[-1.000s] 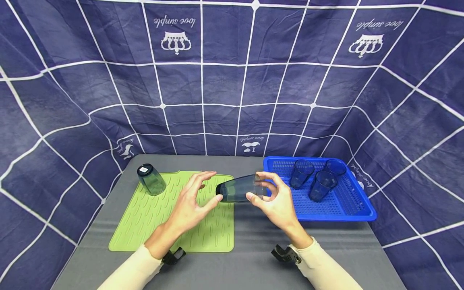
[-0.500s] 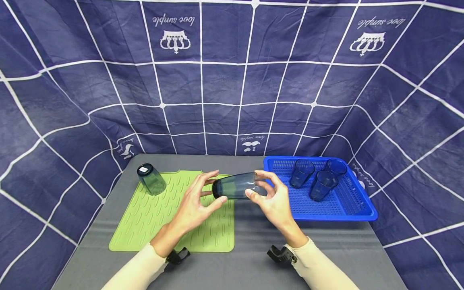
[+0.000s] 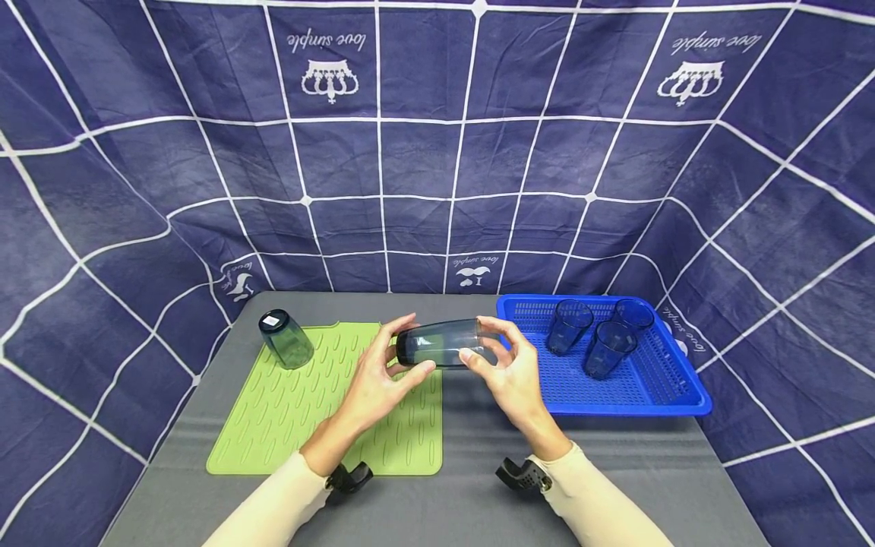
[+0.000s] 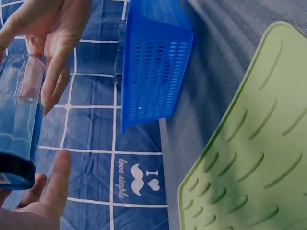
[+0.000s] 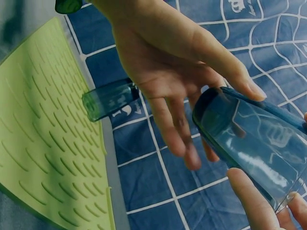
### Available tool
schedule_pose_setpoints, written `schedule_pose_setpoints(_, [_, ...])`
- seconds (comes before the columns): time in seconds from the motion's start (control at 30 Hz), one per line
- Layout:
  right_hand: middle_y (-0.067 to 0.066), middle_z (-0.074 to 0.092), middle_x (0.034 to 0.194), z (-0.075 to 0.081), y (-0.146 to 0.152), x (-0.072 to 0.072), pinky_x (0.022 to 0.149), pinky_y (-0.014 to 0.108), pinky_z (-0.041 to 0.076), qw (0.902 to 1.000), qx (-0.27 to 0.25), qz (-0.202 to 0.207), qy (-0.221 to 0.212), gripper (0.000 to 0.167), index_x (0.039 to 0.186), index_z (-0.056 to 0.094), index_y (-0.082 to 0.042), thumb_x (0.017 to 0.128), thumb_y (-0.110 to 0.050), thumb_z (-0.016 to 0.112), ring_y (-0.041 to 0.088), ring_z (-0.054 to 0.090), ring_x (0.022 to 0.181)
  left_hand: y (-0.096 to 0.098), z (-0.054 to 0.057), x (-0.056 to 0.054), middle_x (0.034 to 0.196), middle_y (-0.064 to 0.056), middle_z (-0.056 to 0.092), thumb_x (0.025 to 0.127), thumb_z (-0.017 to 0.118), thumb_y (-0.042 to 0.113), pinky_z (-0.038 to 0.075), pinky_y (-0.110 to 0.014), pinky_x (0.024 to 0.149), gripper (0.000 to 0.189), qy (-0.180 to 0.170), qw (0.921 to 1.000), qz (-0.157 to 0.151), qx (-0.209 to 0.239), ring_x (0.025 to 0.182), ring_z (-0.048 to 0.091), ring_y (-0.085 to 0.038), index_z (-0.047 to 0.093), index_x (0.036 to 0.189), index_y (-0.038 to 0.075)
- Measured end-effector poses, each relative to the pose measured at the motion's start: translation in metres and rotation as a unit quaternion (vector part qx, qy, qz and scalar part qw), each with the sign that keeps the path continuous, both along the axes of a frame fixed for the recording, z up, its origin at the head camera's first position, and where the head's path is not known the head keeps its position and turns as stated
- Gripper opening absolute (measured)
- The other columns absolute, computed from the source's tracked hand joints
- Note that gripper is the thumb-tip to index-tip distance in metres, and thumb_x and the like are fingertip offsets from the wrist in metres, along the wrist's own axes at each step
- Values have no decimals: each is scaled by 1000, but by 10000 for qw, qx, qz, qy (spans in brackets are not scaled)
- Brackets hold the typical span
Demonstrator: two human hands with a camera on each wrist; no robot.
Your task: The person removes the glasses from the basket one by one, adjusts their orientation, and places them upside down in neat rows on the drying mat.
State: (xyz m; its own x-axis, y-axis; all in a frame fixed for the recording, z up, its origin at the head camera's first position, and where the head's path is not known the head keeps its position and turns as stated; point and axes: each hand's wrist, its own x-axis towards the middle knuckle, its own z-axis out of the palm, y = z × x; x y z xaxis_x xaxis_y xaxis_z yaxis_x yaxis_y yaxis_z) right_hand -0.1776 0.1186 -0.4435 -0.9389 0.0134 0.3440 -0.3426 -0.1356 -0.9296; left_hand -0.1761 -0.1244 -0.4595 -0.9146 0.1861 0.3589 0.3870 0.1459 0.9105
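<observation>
A smoky-blue drinking glass (image 3: 440,343) lies on its side in the air at the centre of the head view, dark base to the left. My right hand (image 3: 509,368) grips it near the rim, thumb (image 5: 252,201) on the near side and fingers opposite. My left hand (image 3: 386,372) is spread around the base. Its fingers (image 5: 168,129) are fairly straight, and the left wrist view shows a gap between its thumb (image 4: 60,167) and the glass. Another glass (image 3: 290,346) stands upside down on the far left corner of the green drying mat (image 3: 273,425).
A blue perforated basket (image 3: 670,372) stands at the right with three more glasses (image 3: 608,351) upright in it. Grey cloth (image 3: 478,456) covers the table. A navy checked curtain (image 3: 424,159) rises behind and at both sides.
My right hand has brought the glass slightly left and up, tipping it closer to level. My left hand has moved right and up, bringing its thumb and fingers around the base.
</observation>
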Motion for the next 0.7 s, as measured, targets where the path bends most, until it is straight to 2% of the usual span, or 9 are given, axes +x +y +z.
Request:
schedule_pose_setpoints(0.23, [6, 66, 140, -1, -4, -1, 92, 22, 70, 9999, -85, -36, -72, 64, 149, 67, 8, 88, 7, 85, 13, 79, 116, 6, 0, -1, 172, -18, 56, 101, 90, 7, 70, -37, 105, 85, -178, 9995, -72, 258, 132, 74, -27, 48, 174, 20])
schedule_pose_setpoints(0.4, [6, 66, 139, -4, -6, -2, 89, 25, 72, 9995, -241, 61, -177, 64, 150, 64, 10, 89, 7, 83, 14, 78, 114, 8, 0, -2, 170, -18, 59, 102, 89, 5, 68, -26, 105, 81, -153, 9990, -36, 420, 129, 74, -14, 51, 172, 18])
schedule_pose_setpoints(0.5, [6, 66, 138, -6, -7, -3, 86, 27, 73, 9990, -337, 82, -280, 63, 150, 64, 10, 90, 6, 82, 14, 78, 112, 8, 0, -2, 166, -19, 63, 101, 89, 2, 66, -22, 105, 79, -86, 9983, -49, 571, 128, 74, -11, 53, 170, 16])
schedule_pose_setpoints(0.7, [7, 64, 137, -8, -9, -3, 84, 30, 74, 9978, -483, 226, -405, 63, 153, 60, 11, 93, 7, 79, 11, 79, 109, 7, -1, -3, 162, -19, 65, 99, 90, -1, 67, -23, 104, 78, -73, 9975, -3, 709, 125, 75, -10, 56, 167, 15])
